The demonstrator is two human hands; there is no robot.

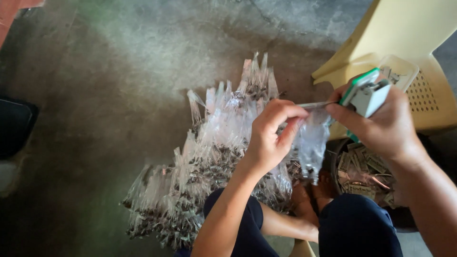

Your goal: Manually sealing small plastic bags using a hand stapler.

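1. Left hand (pixel 271 135) was pinched shut on the top of a small clear plastic bag (pixel 312 143), thumb and fingers squeezing the folded mouth. The bag hung in the air above the person's knees, not resting on anything.
2. Right hand (pixel 381 121) was clenched around a white-and-green stapler (pixel 366 93), its nose set at the bag's top edge, just beside the left fingertips. The top of the bag sat between the two hands; whether the stapler was biting it, cannot tell.
3. The bag looked thin, soft and floppy, a bit slick, with small dark pieces weighing down the bottom. Judged light, but the contents would swing. Best hold: the flattened top strip, close to the stapling spot, not the bulging lower part.
4. A heap of filled bags (pixel 209 162) of the same kind lay on the concrete floor (pixel 109 71), stretching from beside the left knee toward the far middle of the floor, tops pointing away.
5. A dark round container of paper slips (pixel 364 173) stood on the floor under the right forearm, near the right knee.
6. A pale yellow plastic chair (pixel 404 38) stood at the far right corner of the floor, with a clear tray (pixel 404 69) on its seat, behind the stapler.
7. Dark blue shorts (pixel 357 223) and bare knees showed along the near edge.
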